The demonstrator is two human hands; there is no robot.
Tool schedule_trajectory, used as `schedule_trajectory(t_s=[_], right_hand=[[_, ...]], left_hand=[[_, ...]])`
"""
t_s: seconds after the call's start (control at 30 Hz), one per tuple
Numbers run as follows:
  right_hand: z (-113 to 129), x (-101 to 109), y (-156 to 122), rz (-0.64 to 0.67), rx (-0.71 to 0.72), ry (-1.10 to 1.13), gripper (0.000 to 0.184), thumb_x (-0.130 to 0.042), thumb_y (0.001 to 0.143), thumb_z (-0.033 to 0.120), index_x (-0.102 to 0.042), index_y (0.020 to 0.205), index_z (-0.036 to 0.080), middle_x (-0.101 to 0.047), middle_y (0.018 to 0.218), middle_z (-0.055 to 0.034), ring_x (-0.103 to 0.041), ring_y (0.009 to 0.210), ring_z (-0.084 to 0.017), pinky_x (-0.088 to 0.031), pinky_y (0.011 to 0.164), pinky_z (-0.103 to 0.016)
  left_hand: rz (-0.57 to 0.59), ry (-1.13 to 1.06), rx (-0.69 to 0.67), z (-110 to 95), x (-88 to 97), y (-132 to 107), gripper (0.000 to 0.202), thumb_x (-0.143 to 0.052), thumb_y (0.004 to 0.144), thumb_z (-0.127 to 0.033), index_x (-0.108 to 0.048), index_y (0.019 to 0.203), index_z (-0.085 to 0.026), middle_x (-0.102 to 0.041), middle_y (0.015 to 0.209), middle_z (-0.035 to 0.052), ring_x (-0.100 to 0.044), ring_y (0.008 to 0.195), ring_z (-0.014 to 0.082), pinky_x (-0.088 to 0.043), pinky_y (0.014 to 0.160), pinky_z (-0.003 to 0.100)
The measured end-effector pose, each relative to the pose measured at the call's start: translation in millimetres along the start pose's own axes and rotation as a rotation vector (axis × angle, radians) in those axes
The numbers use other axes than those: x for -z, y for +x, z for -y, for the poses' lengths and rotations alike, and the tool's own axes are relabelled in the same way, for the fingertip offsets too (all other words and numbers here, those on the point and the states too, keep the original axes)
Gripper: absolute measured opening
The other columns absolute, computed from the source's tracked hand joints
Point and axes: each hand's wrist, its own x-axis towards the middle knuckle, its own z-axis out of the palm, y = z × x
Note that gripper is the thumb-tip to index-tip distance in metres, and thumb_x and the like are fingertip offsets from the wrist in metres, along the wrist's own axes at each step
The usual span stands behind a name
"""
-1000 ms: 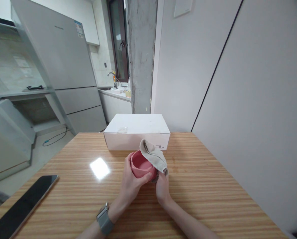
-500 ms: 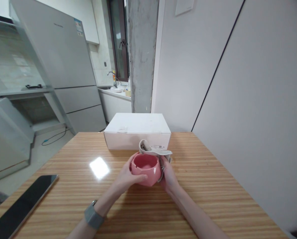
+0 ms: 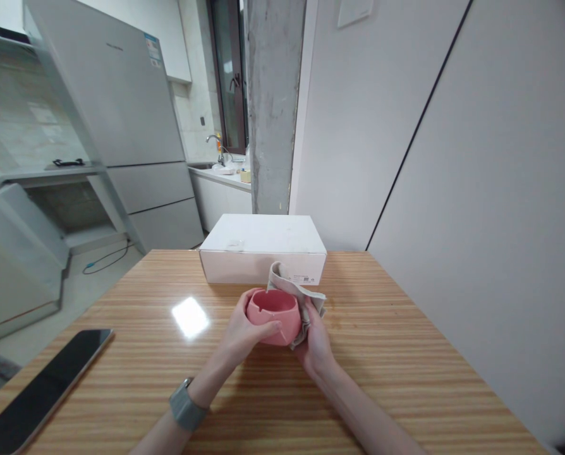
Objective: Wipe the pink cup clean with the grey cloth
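Note:
A pink ashtray (image 3: pixel 282 322) with notches in its rim is held above the table, its opening facing up and slightly toward me. My left hand (image 3: pixel 247 325) grips it from the left, thumb across the front wall and fingers behind. On the other side, my right hand (image 3: pixel 316 338) is closed on a light grey cloth (image 3: pixel 306 303) and presses it against the ashtray's right wall. One end of the cloth curls up behind the rim. Some of my right fingers are hidden by the cloth and the ashtray.
Behind my hands a white box (image 3: pixel 263 266) lies on the striped wooden table (image 3: pixel 396 373). A black phone (image 3: pixel 45 388) rests at the table's left edge. Farther back stand a grey fridge (image 3: pixel 116 107) and a sink counter; a pale wall (image 3: pixel 476 189) rises on the right.
The ashtray has turned and shifted slightly left and up in my hands. My right hand and the cloth have slid lower along its right side.

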Motion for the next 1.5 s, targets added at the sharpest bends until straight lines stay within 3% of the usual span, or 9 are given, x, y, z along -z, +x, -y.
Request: schedule_trajectory(t_s=[0.1, 0.3, 0.4, 0.63, 0.77, 0.9, 1.03, 1.33, 1.5], right_hand=[[-5, 3, 3, 0.022, 0.105, -0.044, 0.034, -0.062, 0.075, 0.047, -0.067, 0.097, 0.021, -0.072, 0.099, -0.0021, -0.064, 0.099, -0.021, -0.05, 0.085, -0.032], [-21, 17, -6, -0.108, 0.361, -0.296, 0.033, -0.063, 0.074, 0.044, -0.067, 0.098, 0.021, -0.071, 0.097, -0.0025, -0.061, 0.098, -0.02, -0.046, 0.089, -0.032], [-24, 20, -7, -0.126, 0.363, -0.351, 0.032, -0.061, 0.075, 0.045, -0.068, 0.096, 0.02, -0.071, 0.093, -0.0033, -0.062, 0.091, -0.02, -0.047, 0.083, -0.031], [-5, 22, 12, -0.202, 0.363, -0.238, 0.035, -0.062, 0.074, 0.039, -0.064, 0.104, 0.022, -0.07, 0.102, 0.0, -0.06, 0.099, -0.018, -0.043, 0.091, -0.031], [5, 12, 10, -0.107, 0.207, -0.127, 0.033, -0.062, 0.074, 0.042, -0.066, 0.099, 0.021, -0.071, 0.097, -0.001, -0.062, 0.098, -0.021, -0.047, 0.088, -0.034], [5, 7, 6, 0.005, 0.154, -0.087, 0.031, -0.064, 0.073, 0.038, -0.067, 0.099, 0.021, -0.072, 0.097, -0.0006, -0.063, 0.097, -0.02, -0.047, 0.089, -0.034], [1, 12, 7, -0.062, 0.225, -0.161, 0.035, -0.064, 0.073, 0.038, -0.066, 0.103, 0.022, -0.071, 0.099, 0.0005, -0.062, 0.096, -0.019, -0.044, 0.092, -0.033], [-20, 11, -12, -0.172, 0.31, -0.289, 0.037, -0.066, 0.072, 0.041, -0.065, 0.104, 0.023, -0.071, 0.087, 0.0003, -0.062, 0.087, -0.018, -0.047, 0.081, -0.028], [-12, 12, -5, -0.194, 0.369, -0.257, 0.034, -0.063, 0.074, 0.038, -0.065, 0.104, 0.022, -0.071, 0.09, -0.0004, -0.062, 0.09, -0.019, -0.047, 0.08, -0.028]], left_hand=[[-0.056, 0.043, -0.041, 3, -5.9, -1, 0.075, -0.081, 0.048, -0.024, -0.046, 0.114, -0.017, -0.061, 0.112, 0.0101, -0.06, 0.101, 0.0251, -0.047, 0.089, 0.037], [-0.18, 0.134, -0.16, 15, -15.1, -7, 0.082, -0.083, 0.049, -0.026, -0.042, 0.12, -0.019, -0.056, 0.119, 0.0096, -0.056, 0.11, 0.0258, -0.041, 0.097, 0.041], [-0.175, 0.118, -0.183, 19, -14.6, -7, 0.086, -0.083, 0.053, -0.027, -0.038, 0.126, -0.021, -0.052, 0.126, 0.01, -0.052, 0.116, 0.0258, -0.039, 0.101, 0.041], [0.111, -0.028, -0.069, 4, -1.4, -5, 0.055, -0.07, 0.07, -0.034, -0.05, 0.118, -0.017, -0.058, 0.123, 0.0121, -0.055, 0.114, 0.0254, -0.04, 0.1, 0.04], [0.028, 0.13, -0.084, 1, 1.4, -5, 0.069, -0.078, 0.057, -0.028, -0.053, 0.121, -0.02, -0.057, 0.121, 0.0103, -0.057, 0.109, 0.0264, -0.043, 0.097, 0.041], [0.112, -0.029, -0.028, 2, 1.0, -4, 0.081, -0.081, 0.049, -0.024, -0.05, 0.124, -0.018, -0.06, 0.12, 0.0112, -0.057, 0.11, 0.028, -0.044, 0.096, 0.041], [0.096, -0.017, -0.05, 0, -1.3, -3, 0.074, -0.081, 0.048, -0.022, -0.053, 0.117, -0.018, -0.065, 0.113, 0.0098, -0.059, 0.106, 0.0278, -0.044, 0.095, 0.041], [-0.173, 0.044, -0.145, 12, -17.8, -6, 0.077, -0.08, 0.055, -0.025, -0.041, 0.121, -0.019, -0.056, 0.121, 0.0098, -0.055, 0.111, 0.024, -0.042, 0.098, 0.037], [-0.01, 0.005, -0.118, 12, -17.8, -11, 0.085, -0.077, 0.063, -0.026, -0.03, 0.134, -0.021, -0.047, 0.133, 0.0119, -0.047, 0.123, 0.0241, -0.035, 0.106, 0.039]])
